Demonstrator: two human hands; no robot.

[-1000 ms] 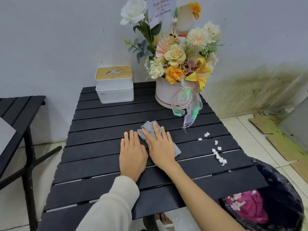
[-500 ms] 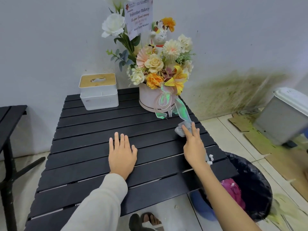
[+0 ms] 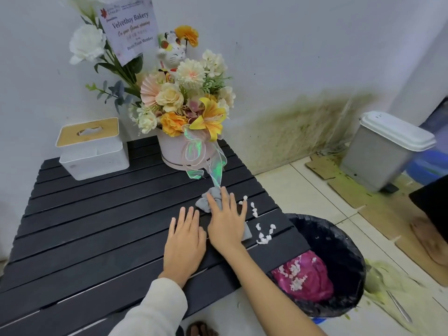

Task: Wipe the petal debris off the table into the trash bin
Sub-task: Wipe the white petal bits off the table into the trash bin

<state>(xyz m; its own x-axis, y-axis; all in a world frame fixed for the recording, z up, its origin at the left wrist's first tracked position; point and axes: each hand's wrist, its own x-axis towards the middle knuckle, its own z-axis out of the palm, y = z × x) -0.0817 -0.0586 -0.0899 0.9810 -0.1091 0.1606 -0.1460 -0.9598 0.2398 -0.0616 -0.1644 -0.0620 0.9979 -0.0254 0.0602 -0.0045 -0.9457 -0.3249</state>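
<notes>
Head view: right hand [image 3: 226, 224] flat on grey cloth [image 3: 209, 201], fingers straight, beside petals [image 3: 263, 236]; left hand [image 3: 184, 241] flat on table [image 3: 97, 226].

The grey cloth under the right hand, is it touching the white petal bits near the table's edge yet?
Apart. The head view shows bare black slat between the grey cloth and the nearest white petal bits; the right hand presses the cloth flat.

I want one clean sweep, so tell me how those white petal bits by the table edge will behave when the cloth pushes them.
The petal bits look tiny and loose, so they are probably very light and will likely scatter rather than move together. The slatted table has gaps, so some may drop through or snag. The grey cloth under the right hand looks soft and crumpled, so bits may slip past it.
</notes>
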